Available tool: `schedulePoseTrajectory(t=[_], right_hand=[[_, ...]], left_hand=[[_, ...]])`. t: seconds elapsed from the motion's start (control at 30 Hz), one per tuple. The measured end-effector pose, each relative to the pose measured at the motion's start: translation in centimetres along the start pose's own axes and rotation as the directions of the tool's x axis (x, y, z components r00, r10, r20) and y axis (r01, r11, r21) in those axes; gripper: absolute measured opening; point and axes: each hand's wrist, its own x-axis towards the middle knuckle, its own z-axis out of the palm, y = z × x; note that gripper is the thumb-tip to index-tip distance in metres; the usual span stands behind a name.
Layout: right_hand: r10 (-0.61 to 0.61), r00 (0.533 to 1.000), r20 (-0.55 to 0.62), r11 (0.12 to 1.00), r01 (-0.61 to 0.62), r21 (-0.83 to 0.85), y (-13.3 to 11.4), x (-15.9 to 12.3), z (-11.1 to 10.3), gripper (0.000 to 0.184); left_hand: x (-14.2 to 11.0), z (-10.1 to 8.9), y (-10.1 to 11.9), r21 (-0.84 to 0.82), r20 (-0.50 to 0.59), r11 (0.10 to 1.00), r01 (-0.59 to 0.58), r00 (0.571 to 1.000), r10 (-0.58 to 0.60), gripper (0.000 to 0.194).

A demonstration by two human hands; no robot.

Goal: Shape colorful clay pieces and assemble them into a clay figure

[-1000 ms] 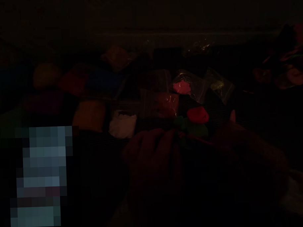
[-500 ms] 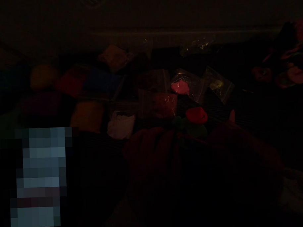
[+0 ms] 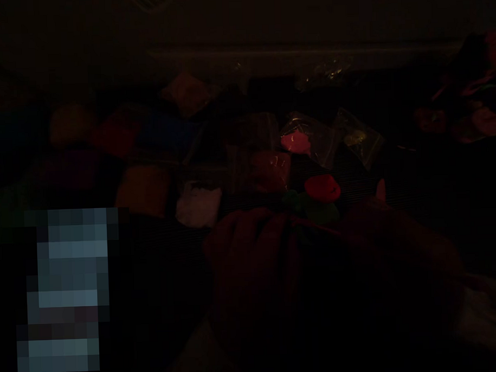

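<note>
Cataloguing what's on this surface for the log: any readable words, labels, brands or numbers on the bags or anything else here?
No readable text anywhere in this dark view.
Clear plastic bags: no print legible.
Pixelated patch at lower left: too blurred to read.

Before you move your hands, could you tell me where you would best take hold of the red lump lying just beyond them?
I would pinch the red lump at its left and right ends, coming from above. It is a rounded, oblong piece lying unbagged on the dark ribbed surface, and its near edge seems to meet the green lump, so that side is blocked.
</note>
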Motion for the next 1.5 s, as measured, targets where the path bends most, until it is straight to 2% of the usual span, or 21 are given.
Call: schedulePoseTrajectory(t=[0.13, 0.43, 0.53, 0.73, 0.87, 1.07, 1.13, 1.2, 1.3, 1.37, 1.43, 1.5], right_hand=[[0.032, 0.998, -0.054, 0.999, -0.03, 0.044, -0.1, 0.1, -0.1, 0.02], [0.055, 0.998, -0.036, 0.996, -0.052, 0.074, -0.1, 0.0, -0.1, 0.017], [0.046, 0.999, -0.023, 0.996, -0.044, 0.073, 0.0, -0.1, -0.2, 0.016], [0.025, 0.999, -0.034, 0.997, -0.023, 0.069, 0.1, 0.0, -0.2, 0.016], [0.018, 0.999, -0.033, 0.997, -0.016, 0.072, 0.1, 0.1, -0.2, 0.014], [0.045, 0.999, -0.021, 0.995, -0.043, 0.089, 0.2, -0.2, -0.2, 0.012], [0.063, 0.997, -0.043, 0.993, -0.058, 0.104, 0.1, -0.3, -0.3, 0.011], [0.058, 0.997, -0.052, 0.99, -0.05, 0.131, -0.1, -0.3, -0.6, 0.013], [0.031, 0.995, -0.097, 0.988, -0.016, 0.152, -0.5, -0.1, -1.3, 0.016], [0.014, 0.99, -0.138, 0.992, 0.004, 0.13, -0.4, -0.1, -2.0, 0.015], [-0.019, 0.99, -0.14, 0.994, 0.034, 0.108, 0.1, -0.4, -2.9, 0.014], [-0.032, 0.992, -0.126, 0.996, 0.042, 0.075, 1.3, -1.4, -4.0, 0.021]], left_hand=[[0.0, 0.0, 0.0, 0.001, -0.022, 1.0, -0.013, 1.0, 0.013, 0.021], [0.1, -0.1, 0.1, -0.016, 0.042, 0.999, 0.028, 0.999, -0.028, 0.023], [0.0, 0.0, 0.0, -0.011, 0.063, 1.0, 0.01, 0.998, -0.01, 0.023], [0.1, 0.0, -0.5, -0.001, 0.005, 0.999, -0.034, 0.999, 0.034, 0.024], [0.3, -0.1, -0.7, -0.003, 0.062, 0.997, -0.072, 0.995, 0.072, 0.022], [0.6, 0.1, -0.2, 0.027, -0.028, 0.999, -0.025, 0.999, 0.026, 0.019], [0.6, 0.1, -0.2, 0.03, -0.022, 0.999, -0.038, 0.999, 0.038, 0.02], [0.5, 0.0, -0.2, 0.027, 0.012, 0.998, -0.055, 0.998, 0.055, 0.023], [0.2, -0.1, -0.4, 0.035, -0.011, 0.998, -0.06, 0.998, 0.061, 0.023], [0.0, 0.0, -0.5, 0.085, -0.064, 0.995, -0.05, 0.996, 0.055, 0.022], [-0.1, 0.2, -0.6, 0.132, -0.109, 0.986, -0.107, 0.987, 0.121, 0.024], [-0.2, 0.5, -0.8, 0.183, -0.103, 0.976, -0.117, 0.985, 0.137, 0.027]])
